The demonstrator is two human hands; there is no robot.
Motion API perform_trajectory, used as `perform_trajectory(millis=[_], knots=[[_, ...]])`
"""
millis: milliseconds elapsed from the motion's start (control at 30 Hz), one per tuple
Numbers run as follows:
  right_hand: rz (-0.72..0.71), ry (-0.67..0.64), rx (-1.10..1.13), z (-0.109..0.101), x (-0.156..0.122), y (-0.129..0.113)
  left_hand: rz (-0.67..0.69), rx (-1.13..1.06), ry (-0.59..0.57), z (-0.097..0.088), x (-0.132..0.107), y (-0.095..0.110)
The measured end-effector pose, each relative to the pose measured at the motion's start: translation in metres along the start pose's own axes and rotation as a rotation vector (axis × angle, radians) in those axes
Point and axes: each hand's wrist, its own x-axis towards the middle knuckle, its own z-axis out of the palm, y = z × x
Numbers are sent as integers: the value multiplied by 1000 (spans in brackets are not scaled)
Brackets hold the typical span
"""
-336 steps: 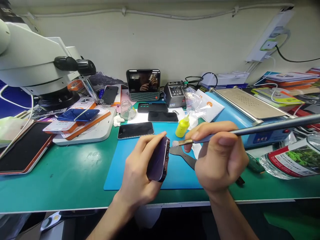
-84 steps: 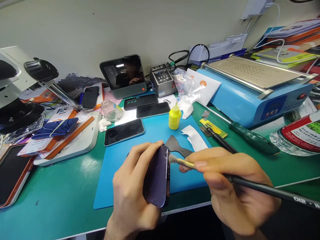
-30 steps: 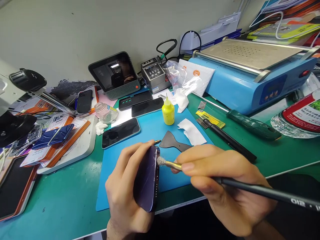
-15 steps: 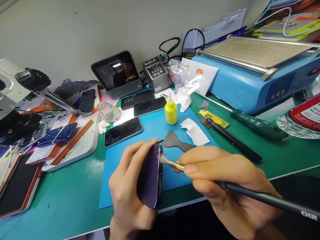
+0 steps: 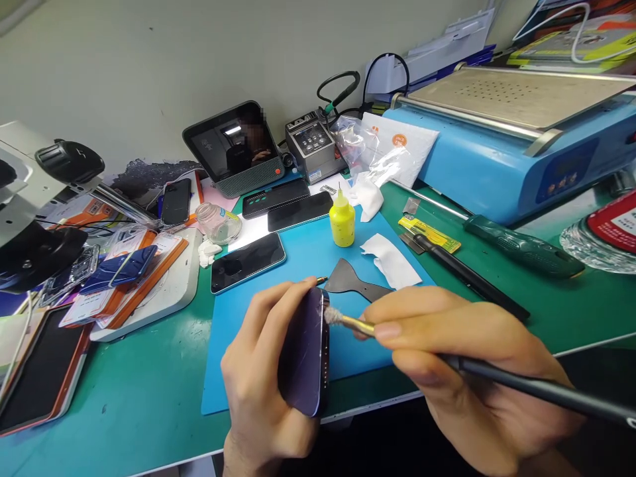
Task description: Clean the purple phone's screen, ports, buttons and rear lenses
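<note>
Phone (image 5: 303, 354) is being clamped by left hand (image 5: 261, 377). Brush (image 5: 527, 381) is being pinched by right hand (image 5: 467, 331), tip at phone edge.

The left hand (image 5: 265, 377) grips a phone (image 5: 302, 361); the right hand (image 5: 467, 351) holds a brush (image 5: 527, 382), bristles (image 5: 332, 316) at the phone's edge. Beyond, a bottle (image 5: 342, 224) stands on a mat (image 5: 307, 255).

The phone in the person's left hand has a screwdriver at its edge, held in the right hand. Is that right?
Not quite: the head view shows a brush in the right hand, its bristles at the edge of the phone in the left hand.
</note>
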Motion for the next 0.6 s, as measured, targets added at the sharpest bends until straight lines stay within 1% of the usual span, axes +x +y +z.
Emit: perform_trajectory(millis=[133, 367, 600], knots=[[-21, -21, -3, -1, 0, -1, 13, 9, 2, -1, 1, 0], [23, 45, 72, 4, 1, 2, 38, 20, 15, 3, 1, -1], [7, 79, 88, 9, -5, 3, 52, 13, 12, 2, 2, -3]])
